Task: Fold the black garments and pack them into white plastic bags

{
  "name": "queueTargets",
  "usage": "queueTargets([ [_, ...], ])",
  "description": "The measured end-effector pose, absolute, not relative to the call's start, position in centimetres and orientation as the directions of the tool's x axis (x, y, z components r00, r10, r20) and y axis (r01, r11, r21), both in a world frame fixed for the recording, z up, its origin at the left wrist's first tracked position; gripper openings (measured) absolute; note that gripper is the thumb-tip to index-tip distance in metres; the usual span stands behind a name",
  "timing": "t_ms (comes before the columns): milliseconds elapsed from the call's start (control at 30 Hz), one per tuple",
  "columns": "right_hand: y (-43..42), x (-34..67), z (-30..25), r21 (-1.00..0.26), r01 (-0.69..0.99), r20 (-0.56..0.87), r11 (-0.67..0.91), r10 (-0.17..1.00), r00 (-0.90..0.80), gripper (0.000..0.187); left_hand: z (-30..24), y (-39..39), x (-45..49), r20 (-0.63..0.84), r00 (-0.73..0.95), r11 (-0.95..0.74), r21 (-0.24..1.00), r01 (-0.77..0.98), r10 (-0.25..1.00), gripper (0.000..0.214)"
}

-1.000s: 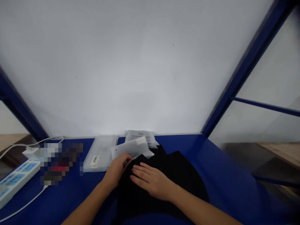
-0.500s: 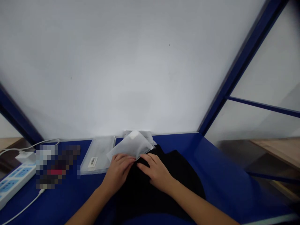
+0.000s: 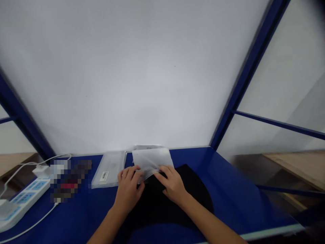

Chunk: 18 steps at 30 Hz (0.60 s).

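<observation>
A folded black garment (image 3: 177,200) lies on the blue table (image 3: 228,193) in front of me. At its far edge both hands grip the near edge of a frosted plastic bag (image 3: 152,159). My left hand (image 3: 129,188) pinches the bag's left part with curled fingers. My right hand (image 3: 172,183) grips the right part, its fingers bent over the bag's mouth and resting on the garment.
A second flat plastic bag with a barcode label (image 3: 108,166) lies left of the hands. More packets (image 3: 147,147) sit behind, against the white wall. A white and blue power strip (image 3: 22,200) with cables lies far left. A blue frame post (image 3: 243,78) rises on the right.
My left hand drew the frosted bag over the garment's far edge and my right hand came up off the cloth to grip it. The bag now lies squarer between both hands.
</observation>
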State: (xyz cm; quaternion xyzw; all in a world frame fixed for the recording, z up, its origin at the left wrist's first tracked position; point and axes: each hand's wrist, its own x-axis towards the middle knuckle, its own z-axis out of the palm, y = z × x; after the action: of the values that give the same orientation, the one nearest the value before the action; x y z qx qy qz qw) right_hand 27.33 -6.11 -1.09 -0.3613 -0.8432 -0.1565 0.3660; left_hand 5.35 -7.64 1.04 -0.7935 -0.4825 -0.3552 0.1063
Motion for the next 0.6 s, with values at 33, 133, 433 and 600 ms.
queueTargets([
  [33,-6.3,27.1,-1.1,0.009,0.758,0.723,0.652,0.519,-0.455,0.050,1.0,-8.0,5.6,0.666,0.260,-0.505,0.202,0.839,0.699,0.014],
  [133,-6.7,25.9,-1.2,0.050,0.840,0.635,0.540,0.632,-0.444,0.036,0.3,-9.1,6.6,0.648,0.226,-0.524,0.311,0.793,0.727,0.010],
  [433,-10.0,23.2,-0.7,0.007,0.824,0.443,0.567,0.737,-0.511,0.027,-2.2,-12.5,5.9,0.595,0.108,-0.509,0.563,0.651,0.797,0.013],
  [600,-10.8,21.0,-0.8,-0.007,0.887,0.427,0.461,0.804,-0.415,0.010,-2.3,-13.3,5.4,0.601,0.104,-0.519,0.574,0.633,0.792,0.016],
])
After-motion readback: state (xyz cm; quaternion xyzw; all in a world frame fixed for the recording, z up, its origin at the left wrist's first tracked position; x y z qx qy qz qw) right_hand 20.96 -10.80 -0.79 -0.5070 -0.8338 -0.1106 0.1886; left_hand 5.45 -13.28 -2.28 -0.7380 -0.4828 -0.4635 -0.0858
